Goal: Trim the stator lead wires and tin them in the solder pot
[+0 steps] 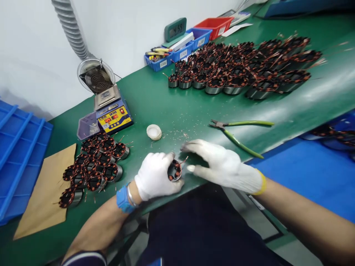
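Observation:
My left hand (pixel 155 177), in a white glove, is closed round a small wound motor stator (pixel 174 171) with copper coils, held at the near edge of the green bench (pixel 172 107). My right hand (pixel 222 164), also gloved, hovers just right of the stator with fingers stretched out and apart, thumb tip close to it; it holds nothing. Thin copper wire ends stick out of the stator toward the right hand.
Green-handled cutters (pixel 238 133) lie right of my hands. A white cap (pixel 154 132) sits ahead. Several stators (pixel 94 166) cluster at left by brown card (pixel 44 192); a large batch (pixel 244 68) lies far right. A solder pot (pixel 111 111), blue bins (pixel 177 51), red bin (pixel 215 25), blue tray (pixel 19 147).

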A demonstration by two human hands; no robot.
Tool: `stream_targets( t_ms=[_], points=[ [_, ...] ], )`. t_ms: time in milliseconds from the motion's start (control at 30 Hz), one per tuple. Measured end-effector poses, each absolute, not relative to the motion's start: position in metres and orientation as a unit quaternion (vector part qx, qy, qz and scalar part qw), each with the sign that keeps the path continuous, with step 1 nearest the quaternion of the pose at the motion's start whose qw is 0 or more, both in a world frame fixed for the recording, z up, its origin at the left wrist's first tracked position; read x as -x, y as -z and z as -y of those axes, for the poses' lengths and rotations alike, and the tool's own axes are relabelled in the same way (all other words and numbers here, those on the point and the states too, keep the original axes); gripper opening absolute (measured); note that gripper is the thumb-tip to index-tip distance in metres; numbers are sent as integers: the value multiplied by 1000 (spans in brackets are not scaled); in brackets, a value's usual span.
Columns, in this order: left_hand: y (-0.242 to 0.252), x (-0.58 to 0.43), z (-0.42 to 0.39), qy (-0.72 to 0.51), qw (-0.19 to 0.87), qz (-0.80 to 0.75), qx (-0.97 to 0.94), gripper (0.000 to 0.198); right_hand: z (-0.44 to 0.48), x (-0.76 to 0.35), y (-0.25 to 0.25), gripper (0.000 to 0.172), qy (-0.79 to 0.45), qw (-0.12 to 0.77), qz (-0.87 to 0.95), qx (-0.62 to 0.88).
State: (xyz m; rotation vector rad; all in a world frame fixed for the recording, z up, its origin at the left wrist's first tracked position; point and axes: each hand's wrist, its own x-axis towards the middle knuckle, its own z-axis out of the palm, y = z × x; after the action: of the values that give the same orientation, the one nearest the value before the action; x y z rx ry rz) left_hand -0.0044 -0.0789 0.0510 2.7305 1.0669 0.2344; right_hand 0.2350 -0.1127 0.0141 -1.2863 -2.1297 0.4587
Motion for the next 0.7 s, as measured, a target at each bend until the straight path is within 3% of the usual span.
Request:
stream_targets(
  t_ms=[67, 167, 333, 500, 600, 700],
  points=[
    [-52, 4, 77, -50, 88, -367, -925, 49, 105, -228, -15, 29, -94, 265, 861, 424],
    [-57, 0, 77, -13, 86, -387, -918, 41, 93, -226, -21, 31, -4, 172, 913, 370],
    [-60, -19, 85, 17, 75, -487, -870, 37, 92, -225, -31, 33, 33, 64, 867, 493],
    [-63, -26, 91, 32, 96, -547, -831, 44, 96, -231, -39, 41, -15, 25, 757, 652],
    [-76, -12, 89, 21, 95, -546, -832, 59, 103, -244, -41, 35, -119, 58, 679, 722],
    [-87, 2, 82, -21, 101, -489, -866, 63, 121, -245, -34, 37, -235, 108, 681, 685]
  ],
)
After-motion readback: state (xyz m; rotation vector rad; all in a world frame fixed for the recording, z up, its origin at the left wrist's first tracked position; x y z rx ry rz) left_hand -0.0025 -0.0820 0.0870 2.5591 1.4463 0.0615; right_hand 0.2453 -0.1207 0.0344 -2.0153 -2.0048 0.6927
